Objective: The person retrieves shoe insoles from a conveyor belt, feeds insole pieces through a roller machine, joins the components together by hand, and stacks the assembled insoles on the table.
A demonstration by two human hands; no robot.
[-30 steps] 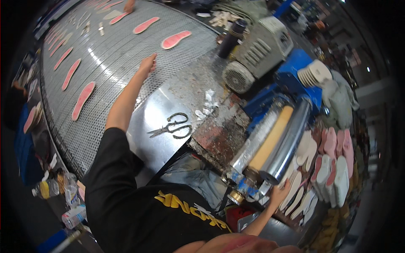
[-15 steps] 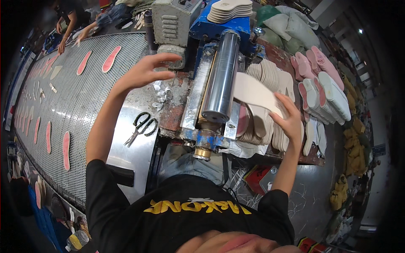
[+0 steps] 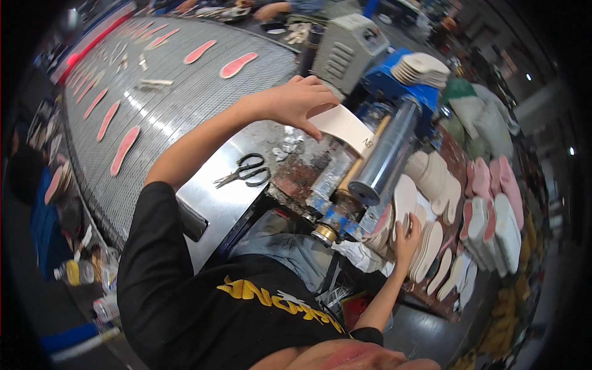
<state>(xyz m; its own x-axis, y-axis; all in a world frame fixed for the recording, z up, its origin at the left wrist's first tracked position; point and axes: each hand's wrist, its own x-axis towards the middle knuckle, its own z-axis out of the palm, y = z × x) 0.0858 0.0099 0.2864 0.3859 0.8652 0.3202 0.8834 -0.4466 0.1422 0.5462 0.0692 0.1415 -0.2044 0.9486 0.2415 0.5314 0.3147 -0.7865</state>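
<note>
A cream insole (image 3: 345, 127) sticks out from the left side of a shiny metal roller (image 3: 390, 151), with dark printing near the roller. My left hand (image 3: 297, 105) is closed around its outer end, thumb below and fingers above. Right of the roller, my right hand (image 3: 407, 242) pinches the near end of another cream insole (image 3: 404, 196), which lies on a stack. More stacked cream insoles (image 3: 427, 253) are beside that hand. The roller belongs to a blue machine (image 3: 394, 74), and further insoles (image 3: 422, 68) rest on its top.
Black-handled scissors (image 3: 250, 171) lie on the metal table left of the roller. A mesh conveyor (image 3: 166, 92) carries several pink insoles (image 3: 125, 150). White and pink insole stacks (image 3: 493, 231) stand at the right. A grey motor box (image 3: 346, 49) stands behind.
My view has turned. The insole my right hand held has passed to the roller's left side, where my left hand has hold of it. My right hand has moved down to another insole on the stack.
</note>
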